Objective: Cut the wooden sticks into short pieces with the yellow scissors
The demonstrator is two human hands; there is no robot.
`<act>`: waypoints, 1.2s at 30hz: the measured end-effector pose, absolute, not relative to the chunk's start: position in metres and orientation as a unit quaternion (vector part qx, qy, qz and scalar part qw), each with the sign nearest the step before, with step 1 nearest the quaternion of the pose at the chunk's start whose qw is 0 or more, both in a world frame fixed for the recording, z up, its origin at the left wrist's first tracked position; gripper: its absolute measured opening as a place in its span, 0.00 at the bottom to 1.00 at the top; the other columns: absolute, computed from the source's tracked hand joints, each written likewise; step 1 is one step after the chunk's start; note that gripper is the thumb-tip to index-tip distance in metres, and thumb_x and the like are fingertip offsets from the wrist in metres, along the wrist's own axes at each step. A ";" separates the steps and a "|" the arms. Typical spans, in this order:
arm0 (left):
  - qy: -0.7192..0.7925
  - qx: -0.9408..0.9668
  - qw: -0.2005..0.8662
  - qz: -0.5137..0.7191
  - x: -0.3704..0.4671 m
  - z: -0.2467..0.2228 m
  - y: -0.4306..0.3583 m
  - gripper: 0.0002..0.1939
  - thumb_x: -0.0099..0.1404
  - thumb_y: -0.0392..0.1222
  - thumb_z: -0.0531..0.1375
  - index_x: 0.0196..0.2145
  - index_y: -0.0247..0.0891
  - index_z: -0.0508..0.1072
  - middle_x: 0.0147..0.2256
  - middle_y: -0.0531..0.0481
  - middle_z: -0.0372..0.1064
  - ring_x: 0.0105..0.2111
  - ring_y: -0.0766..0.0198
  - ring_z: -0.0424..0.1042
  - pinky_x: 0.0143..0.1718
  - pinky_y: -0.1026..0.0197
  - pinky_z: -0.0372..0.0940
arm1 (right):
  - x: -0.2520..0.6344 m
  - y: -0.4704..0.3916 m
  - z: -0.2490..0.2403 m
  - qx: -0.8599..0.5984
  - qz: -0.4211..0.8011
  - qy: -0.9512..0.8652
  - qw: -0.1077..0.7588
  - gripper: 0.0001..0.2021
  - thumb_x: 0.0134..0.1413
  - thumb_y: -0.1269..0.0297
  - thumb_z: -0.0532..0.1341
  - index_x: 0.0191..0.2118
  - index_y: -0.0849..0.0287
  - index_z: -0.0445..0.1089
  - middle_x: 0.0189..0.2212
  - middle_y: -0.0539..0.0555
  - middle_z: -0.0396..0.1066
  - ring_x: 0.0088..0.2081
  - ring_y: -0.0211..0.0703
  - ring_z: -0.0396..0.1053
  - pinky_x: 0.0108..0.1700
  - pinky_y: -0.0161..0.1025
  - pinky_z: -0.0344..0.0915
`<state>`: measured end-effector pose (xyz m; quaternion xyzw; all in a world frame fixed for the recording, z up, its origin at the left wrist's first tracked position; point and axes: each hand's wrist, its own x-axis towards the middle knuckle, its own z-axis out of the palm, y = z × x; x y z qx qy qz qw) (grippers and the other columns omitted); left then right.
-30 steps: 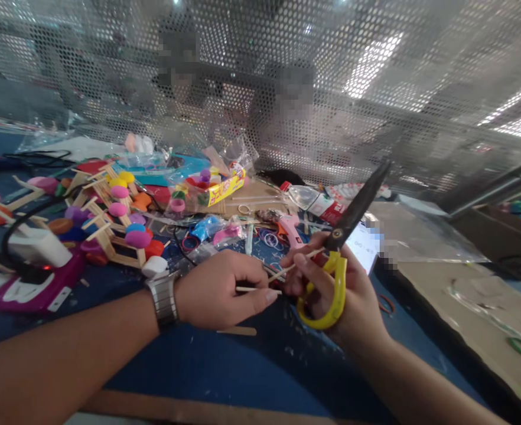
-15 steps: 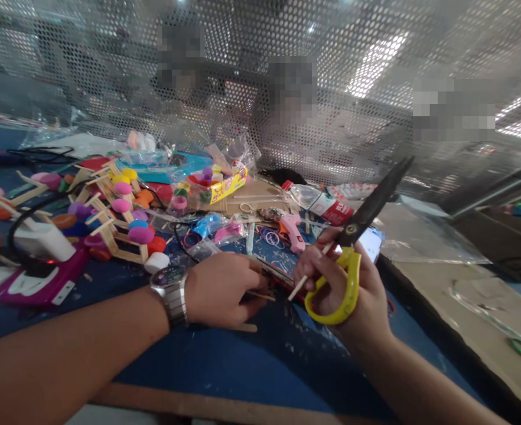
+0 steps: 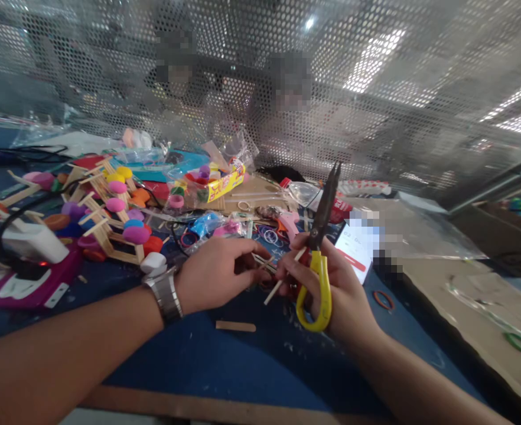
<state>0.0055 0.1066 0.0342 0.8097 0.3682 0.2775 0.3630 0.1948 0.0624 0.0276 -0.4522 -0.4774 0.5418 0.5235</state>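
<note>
My right hand (image 3: 335, 277) is closed around a pair of scissors (image 3: 322, 230) with yellow handles, the dark blades pointing up and away. A thin wooden stick (image 3: 274, 290) is also pinched in its fingers, slanting down to the left. Close beside it, my left hand (image 3: 218, 271), with a metal watch (image 3: 167, 292) on the wrist, has its fingers curled around thin wooden strips (image 3: 266, 264). How many strips it holds is partly hidden. A flat craft stick (image 3: 236, 326) lies on the blue table just below my left hand.
At left stand craft-stick frames (image 3: 125, 251) with colourful round pieces, beside a purple power strip (image 3: 25, 283). Behind my hands are a pink glue gun (image 3: 290, 223) and a bottle (image 3: 307, 193). A lit phone (image 3: 358, 251) is at right. A perforated screen (image 3: 243, 77) rises behind.
My right hand with the scissors has moved left, and the blades have swung more upright. My left hand has lifted and turned, uncovering the flat craft stick. More of the phone shows.
</note>
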 end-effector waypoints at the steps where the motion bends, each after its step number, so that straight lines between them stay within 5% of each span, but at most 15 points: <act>1: 0.365 0.800 0.379 0.286 0.006 0.034 0.107 0.08 0.64 0.40 0.65 0.41 0.37 0.78 0.27 0.54 0.77 0.27 0.66 0.74 0.29 0.66 0.63 | 0.194 0.062 0.028 -0.450 0.542 -0.476 0.526 0.17 0.50 0.58 0.71 0.39 0.51 0.64 0.24 0.45 0.74 0.21 0.38 0.72 0.25 0.35 0.70; 11: 0.309 0.748 0.506 0.299 0.007 0.029 0.108 0.08 0.67 0.41 0.61 0.38 0.34 0.78 0.32 0.48 0.79 0.27 0.67 0.74 0.28 0.67 0.67 | 0.194 0.064 0.027 -0.440 0.500 -0.510 0.544 0.15 0.51 0.59 0.71 0.39 0.51 0.65 0.29 0.47 0.78 0.25 0.42 0.77 0.31 0.42 0.76; 21: 0.320 0.827 0.366 0.281 0.006 0.035 0.107 0.08 0.66 0.40 0.61 0.34 0.35 0.80 0.29 0.50 0.76 0.27 0.67 0.71 0.27 0.66 0.61 | 0.197 0.064 0.026 -0.437 0.463 -0.525 0.564 0.12 0.52 0.66 0.66 0.40 0.51 0.63 0.27 0.45 0.74 0.20 0.35 0.70 0.23 0.35 0.68; 27: 0.205 0.905 0.337 0.162 0.000 0.036 0.108 0.02 0.60 0.36 0.66 0.32 0.36 0.79 0.29 0.51 0.76 0.28 0.67 0.72 0.30 0.66 0.62 | 0.199 0.063 0.029 -0.416 0.485 -0.479 0.601 0.13 0.48 0.73 0.64 0.38 0.51 0.63 0.24 0.43 0.71 0.17 0.30 0.60 0.20 0.31 0.62; 36: 0.195 0.927 0.314 0.061 -0.006 0.045 0.113 0.07 0.57 0.41 0.69 0.34 0.40 0.79 0.24 0.54 0.76 0.26 0.64 0.74 0.28 0.64 0.61 | 0.197 0.061 0.028 -0.435 0.496 -0.502 0.560 0.13 0.48 0.69 0.64 0.39 0.51 0.62 0.23 0.43 0.71 0.17 0.31 0.61 0.19 0.31 0.61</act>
